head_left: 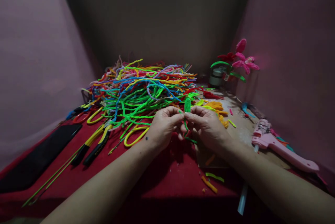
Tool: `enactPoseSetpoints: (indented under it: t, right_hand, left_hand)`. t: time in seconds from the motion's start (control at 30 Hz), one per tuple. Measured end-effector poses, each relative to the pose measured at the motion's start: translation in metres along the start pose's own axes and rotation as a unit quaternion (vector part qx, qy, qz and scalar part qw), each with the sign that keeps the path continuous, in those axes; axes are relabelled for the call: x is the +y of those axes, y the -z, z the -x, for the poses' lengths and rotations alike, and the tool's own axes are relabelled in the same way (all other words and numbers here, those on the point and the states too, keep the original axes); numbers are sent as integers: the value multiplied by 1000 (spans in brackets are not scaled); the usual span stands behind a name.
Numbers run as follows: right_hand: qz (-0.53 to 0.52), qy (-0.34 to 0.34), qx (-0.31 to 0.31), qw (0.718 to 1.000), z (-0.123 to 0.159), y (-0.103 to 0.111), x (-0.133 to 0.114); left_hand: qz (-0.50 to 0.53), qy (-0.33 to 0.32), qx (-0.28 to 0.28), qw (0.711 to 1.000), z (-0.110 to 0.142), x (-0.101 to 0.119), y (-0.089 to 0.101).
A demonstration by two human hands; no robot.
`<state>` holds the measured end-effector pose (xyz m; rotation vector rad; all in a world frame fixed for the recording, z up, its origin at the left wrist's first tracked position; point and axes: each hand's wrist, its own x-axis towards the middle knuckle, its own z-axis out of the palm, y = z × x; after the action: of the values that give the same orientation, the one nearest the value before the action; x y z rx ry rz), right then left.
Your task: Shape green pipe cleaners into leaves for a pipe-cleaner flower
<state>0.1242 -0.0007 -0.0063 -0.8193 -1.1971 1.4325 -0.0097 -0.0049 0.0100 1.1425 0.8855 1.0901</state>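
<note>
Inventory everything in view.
Looped fuzzy stem: 1, green, front centre
Heaped fuzzy stems: uncountable, multicoloured, back centre
Loose fuzzy pieces: several, orange, centre right
Fuzzy flower: 1+, pink, back right
Cylindrical container: 1, grey, back right
Glue gun: 1, pink, right
Straight rod: 1, translucent, front right
Pliers: 1, yellow-black handles, left
Looped handles: 2, yellow, centre left
Flat slab: 1, black, left
Thin rods: 2, green, front left
Board: 1, tan, right
Cloth: 1, red, underneath
Side walls: 2, pinkish, left, right
Left hand, right hand: 1 each, bare, front centre
</note>
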Motion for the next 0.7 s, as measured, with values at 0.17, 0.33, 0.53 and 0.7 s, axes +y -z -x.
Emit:
enactPoseSetpoints:
  t: [0.17,0.33,0.53,0.7]
  right_hand:
    - [49,28,9,998,1,-3,-1]
    - [69,-4,13,998,2,-3,3]
    - [55,-22,-4,998,0,0,3]
    - [97,-10,8,995,3,-2,-2]
  left_hand:
    - [-36,-63,34,997,-2,4,5]
    - [-135,-70,48,987,0,8,5]
    - [-116,-75,42,990,-1,4,7]
    - [-99,-57,-6,993,-4,4,12]
